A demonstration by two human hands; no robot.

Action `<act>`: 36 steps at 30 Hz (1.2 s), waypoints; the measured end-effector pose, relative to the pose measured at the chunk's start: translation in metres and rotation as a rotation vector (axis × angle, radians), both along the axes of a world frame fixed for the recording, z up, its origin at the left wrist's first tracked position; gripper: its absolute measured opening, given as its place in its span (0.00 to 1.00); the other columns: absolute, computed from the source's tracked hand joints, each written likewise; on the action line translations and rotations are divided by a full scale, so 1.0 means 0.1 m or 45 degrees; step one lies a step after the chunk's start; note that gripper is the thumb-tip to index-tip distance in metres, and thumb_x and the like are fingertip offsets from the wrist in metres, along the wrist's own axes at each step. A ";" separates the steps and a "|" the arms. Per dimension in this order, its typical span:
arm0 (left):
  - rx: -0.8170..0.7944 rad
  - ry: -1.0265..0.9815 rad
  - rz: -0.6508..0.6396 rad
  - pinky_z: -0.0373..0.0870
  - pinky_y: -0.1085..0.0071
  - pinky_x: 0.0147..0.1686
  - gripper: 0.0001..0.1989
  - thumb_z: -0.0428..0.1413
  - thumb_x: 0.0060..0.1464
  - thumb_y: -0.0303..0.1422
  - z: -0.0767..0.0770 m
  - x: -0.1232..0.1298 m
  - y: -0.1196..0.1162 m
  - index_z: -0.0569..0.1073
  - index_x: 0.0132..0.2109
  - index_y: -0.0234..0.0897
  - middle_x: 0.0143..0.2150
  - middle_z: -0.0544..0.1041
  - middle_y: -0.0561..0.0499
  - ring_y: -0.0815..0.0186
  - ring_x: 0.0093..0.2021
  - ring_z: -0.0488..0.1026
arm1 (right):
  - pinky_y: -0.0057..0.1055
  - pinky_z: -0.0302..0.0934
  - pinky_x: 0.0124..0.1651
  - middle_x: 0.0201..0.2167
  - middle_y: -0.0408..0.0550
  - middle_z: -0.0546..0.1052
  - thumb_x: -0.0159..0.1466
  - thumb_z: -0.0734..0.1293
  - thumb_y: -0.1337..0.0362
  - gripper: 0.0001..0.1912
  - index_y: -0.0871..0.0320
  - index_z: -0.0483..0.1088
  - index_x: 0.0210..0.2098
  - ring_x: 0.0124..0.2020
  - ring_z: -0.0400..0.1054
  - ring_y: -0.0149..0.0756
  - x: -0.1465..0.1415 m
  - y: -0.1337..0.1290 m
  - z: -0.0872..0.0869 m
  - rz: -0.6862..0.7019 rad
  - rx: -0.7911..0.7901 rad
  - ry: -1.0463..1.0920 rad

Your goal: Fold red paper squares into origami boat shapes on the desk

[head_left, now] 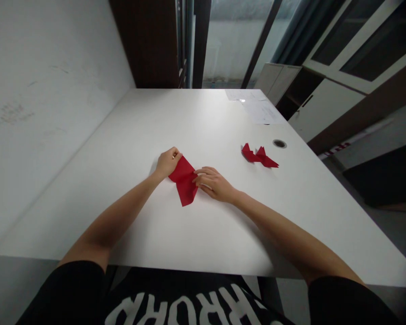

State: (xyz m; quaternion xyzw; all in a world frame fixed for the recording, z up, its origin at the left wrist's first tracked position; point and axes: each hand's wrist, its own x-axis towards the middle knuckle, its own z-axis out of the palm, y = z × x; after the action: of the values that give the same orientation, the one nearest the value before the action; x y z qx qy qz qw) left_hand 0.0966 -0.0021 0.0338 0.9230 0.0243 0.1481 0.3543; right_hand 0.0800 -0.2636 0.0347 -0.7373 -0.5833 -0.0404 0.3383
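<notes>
A sheet of red paper [185, 183], creased and partly folded, lies on the white table [203, 234] in front of me. My left hand [168, 161] is closed on its upper left corner, with thumb and bent fingers pinching the edge. At the paper's right edge, my right hand [212, 181] has its fingers curled onto a fold, holding it. The fingertips hide part of that edge. Further right sit two folded red paper pieces [259, 155] with pointed tips, touching or joined; I cannot tell which.
A round cable hole [279, 143] is set into the table near its right side. Printed sheets [257, 106] lie at the far right end. A white wall [53, 113] borders the table on the left. Cabinets [328, 106] stand beyond the right edge.
</notes>
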 end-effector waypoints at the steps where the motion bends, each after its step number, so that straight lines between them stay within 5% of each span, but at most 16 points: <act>1: 0.099 -0.011 -0.029 0.61 0.68 0.35 0.08 0.54 0.64 0.37 0.01 0.03 -0.02 0.73 0.37 0.41 0.34 0.78 0.50 0.62 0.34 0.71 | 0.52 0.54 0.69 0.49 0.49 0.80 0.73 0.59 0.65 0.09 0.51 0.71 0.46 0.62 0.66 0.42 0.00 0.00 -0.05 -0.004 -0.022 -0.018; 6: 0.454 -0.029 -0.221 0.63 0.65 0.38 0.09 0.51 0.68 0.37 -0.06 0.20 -0.19 0.74 0.43 0.41 0.40 0.78 0.48 0.59 0.38 0.73 | 0.50 0.56 0.69 0.54 0.50 0.78 0.74 0.57 0.66 0.11 0.52 0.69 0.50 0.61 0.69 0.39 -0.01 0.02 -0.24 0.000 -0.050 -0.008; 12: 0.624 -0.218 -0.329 0.63 0.58 0.53 0.09 0.53 0.65 0.34 -0.08 0.24 -0.31 0.75 0.49 0.38 0.51 0.76 0.41 0.53 0.52 0.70 | 0.45 0.66 0.59 0.55 0.55 0.77 0.73 0.58 0.65 0.09 0.55 0.70 0.47 0.57 0.71 0.43 0.01 0.03 -0.31 -0.104 -0.105 0.052; 18: 0.408 -0.064 -0.570 0.66 0.58 0.53 0.10 0.50 0.66 0.34 -0.04 -0.33 -0.20 0.77 0.44 0.40 0.46 0.78 0.44 0.56 0.48 0.73 | 0.45 0.64 0.57 0.53 0.55 0.78 0.72 0.60 0.65 0.11 0.55 0.69 0.52 0.55 0.71 0.44 0.00 0.00 -0.31 -0.260 -0.151 0.059; 21: 0.323 0.056 -0.656 0.63 0.55 0.60 0.12 0.54 0.65 0.40 -0.08 -0.66 -0.14 0.76 0.50 0.42 0.56 0.77 0.45 0.55 0.57 0.72 | 0.45 0.64 0.55 0.54 0.55 0.77 0.70 0.63 0.65 0.11 0.55 0.70 0.51 0.55 0.70 0.46 0.01 -0.01 -0.31 -0.245 -0.184 0.056; 26: 0.311 0.083 -0.583 0.43 0.44 0.71 0.18 0.58 0.61 0.46 -0.16 -0.96 -0.17 0.75 0.53 0.42 0.67 0.70 0.43 0.50 0.70 0.59 | 0.42 0.59 0.53 0.53 0.52 0.79 0.69 0.63 0.67 0.12 0.53 0.75 0.48 0.52 0.71 0.44 0.09 0.02 -0.28 -0.222 -0.223 0.001; 36: 0.333 0.029 -0.335 0.62 0.52 0.60 0.09 0.56 0.63 0.38 -0.20 -0.91 -0.19 0.79 0.39 0.40 0.55 0.79 0.45 0.53 0.55 0.72 | 0.35 0.58 0.44 0.35 0.47 0.78 0.69 0.67 0.62 0.08 0.56 0.76 0.34 0.38 0.69 0.37 0.25 0.21 -0.33 -0.339 -0.144 0.170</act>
State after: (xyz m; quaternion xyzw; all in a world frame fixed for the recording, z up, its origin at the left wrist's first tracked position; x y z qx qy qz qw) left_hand 0.0059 -0.0208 0.0139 0.9580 -0.1122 0.0919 0.2474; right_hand 0.1049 -0.2427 0.0020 -0.8270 -0.4581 -0.0031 0.3259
